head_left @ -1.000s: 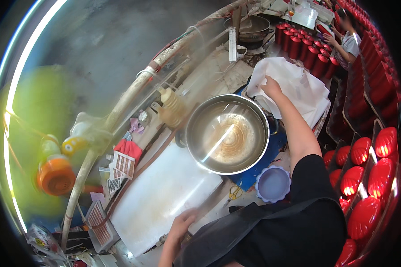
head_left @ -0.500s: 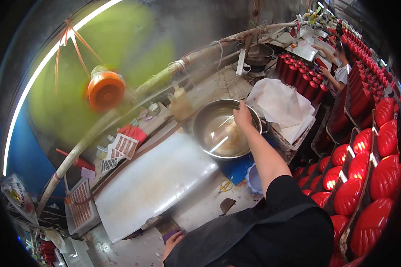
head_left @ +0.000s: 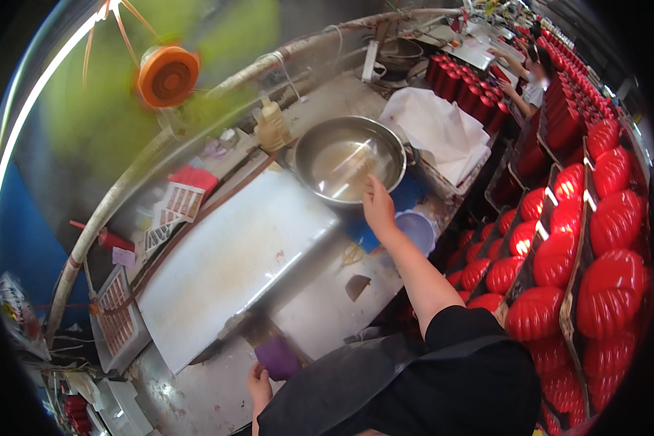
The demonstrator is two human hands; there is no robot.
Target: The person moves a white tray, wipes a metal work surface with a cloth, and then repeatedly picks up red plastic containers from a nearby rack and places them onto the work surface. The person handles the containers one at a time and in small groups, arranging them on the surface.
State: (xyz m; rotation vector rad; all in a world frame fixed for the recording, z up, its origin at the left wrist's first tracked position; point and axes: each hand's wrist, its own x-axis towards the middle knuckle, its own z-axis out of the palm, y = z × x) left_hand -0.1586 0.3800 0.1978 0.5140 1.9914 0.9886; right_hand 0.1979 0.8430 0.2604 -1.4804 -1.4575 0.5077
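A wide steel pot (head_left: 320, 190) with clear liquid in it stands beyond the right end of a white slab (head_left: 225, 280). My right hand (head_left: 379, 209) is at the pot's near rim, fingers loosely stretched out and nothing seen in them. Whether it touches the rim I cannot tell. Low in view, my left hand (head_left: 259, 385) has its fingers closed at the edge of a flat purple piece (head_left: 277, 357), in front of the slab's near edge. What the piece is made of is unclear.
A lilac bowl (head_left: 416, 231) sits right of the pot, beside a dark brown shard (head_left: 357, 287). A white sheet (head_left: 436, 134) covers a crate behind. Glossy red moulded pieces (head_left: 556, 251) fill racks at right. A fan (head_left: 168, 76) spins at upper left. Another person (head_left: 534, 83) works far right.
My right hand has drawn back from the pot's far side to its near rim. My left hand has come further into view with the purple piece. The whole view has shifted.
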